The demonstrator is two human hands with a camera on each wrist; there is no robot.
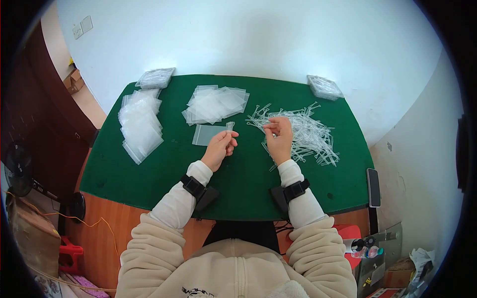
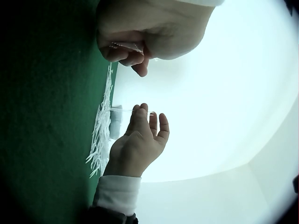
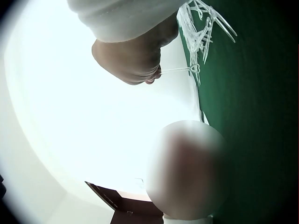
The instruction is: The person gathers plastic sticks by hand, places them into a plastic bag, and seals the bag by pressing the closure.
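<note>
Bagging seems midway: left hand (image 1: pixel 221 144) pinches a small bundle of clear strips (image 1: pixel 230 125) beside an empty bag (image 1: pixel 206 134) at frame centre; right hand (image 1: pixel 279 136) pinches one strip (image 3: pixel 177 70) by the large pile (image 1: pixel 310 136), right of centre.

Table cover (image 1: pixel 238 184): green cloth, felt-like, matt.
Table edge (image 1: pixel 114 218): wood, orange-brown, smooth.
Flat bags (image 1: pixel 140 126): clear plastic, thin, glossy.
Ties pile (image 1: pixel 308 134): clear plastic, stiff-looking, shiny.
Single tie (image 3: pixel 180 70): same plastic, smooth.
Sleeves (image 1: pixel 174 208): cream cloth, soft, matt.
Phone (image 1: pixel 373 187): black, glossy.
</note>
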